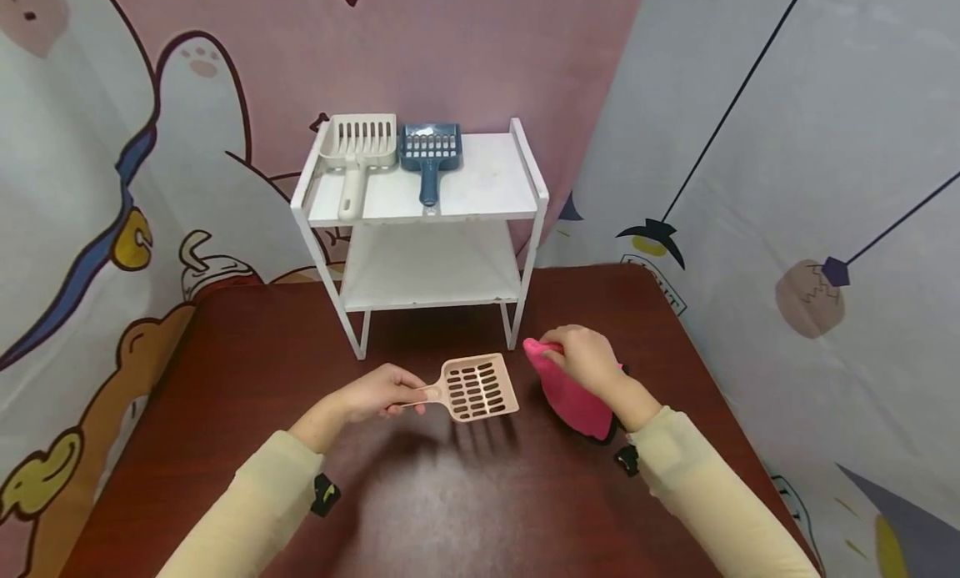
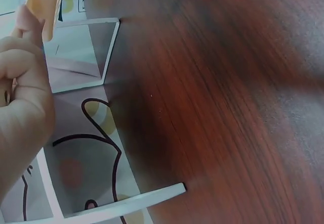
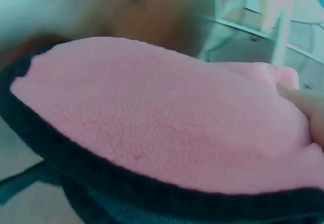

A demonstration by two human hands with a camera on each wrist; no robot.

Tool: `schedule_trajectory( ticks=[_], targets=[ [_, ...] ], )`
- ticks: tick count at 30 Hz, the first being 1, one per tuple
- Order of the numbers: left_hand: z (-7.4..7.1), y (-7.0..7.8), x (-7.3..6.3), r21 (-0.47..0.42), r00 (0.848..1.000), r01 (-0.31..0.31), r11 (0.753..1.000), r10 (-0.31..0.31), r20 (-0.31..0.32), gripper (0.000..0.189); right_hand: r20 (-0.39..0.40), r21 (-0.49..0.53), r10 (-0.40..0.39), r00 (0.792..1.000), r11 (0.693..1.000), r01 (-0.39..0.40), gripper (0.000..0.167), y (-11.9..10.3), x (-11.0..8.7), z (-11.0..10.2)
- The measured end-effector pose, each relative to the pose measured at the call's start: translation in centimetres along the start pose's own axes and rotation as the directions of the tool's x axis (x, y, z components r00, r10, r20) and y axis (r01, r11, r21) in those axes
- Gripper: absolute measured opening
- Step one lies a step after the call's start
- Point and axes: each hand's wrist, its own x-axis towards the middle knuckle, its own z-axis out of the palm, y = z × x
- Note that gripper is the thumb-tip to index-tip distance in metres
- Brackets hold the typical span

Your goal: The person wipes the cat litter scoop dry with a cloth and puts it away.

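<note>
My left hand [image 1: 378,392] grips a peach-coloured slotted litter scoop [image 1: 491,365] by its handle, above the table, the slotted pan pointing right and casting a shadow below. In the left wrist view, the curled fingers of the left hand [image 2: 23,92] are at the left edge, and only part of the scoop [image 2: 43,1] shows. To the right, my right hand [image 1: 588,359] pinches a pink cloth [image 1: 572,399] with a dark edge; the cloth hangs down from the fingers. The right wrist view is largely filled by this cloth [image 3: 167,123], its fuzzy face towards the camera.
A white two-tier rack [image 1: 427,269] stands at the back of the dark red-brown table [image 1: 240,369]. On its top tier lie a white slotted scoop [image 1: 352,190] and a blue slotted scoop [image 1: 429,182]. Cartoon-printed curtains [image 1: 480,52] enclose the back and sides.
</note>
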Motion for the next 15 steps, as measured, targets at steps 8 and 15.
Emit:
schedule_trajectory(
  ticks=[8, 15],
  targets=[
    [1.3, 0.8, 0.9, 0.082, 0.998, -0.008, 0.997, 0.003, 0.064, 0.022, -0.048, 0.204, -0.097, 0.994, 0.973, 0.105, 0.018, -4.4, 1.1, -1.2],
    [1.5, 1.8, 0.9, 0.061, 0.998, -0.036, 0.997, 0.033, 0.048, 0.024, 0.002, 0.056, -0.141, 0.990, 0.989, 0.140, 0.019, -5.9, 0.5, 0.7]
  ],
)
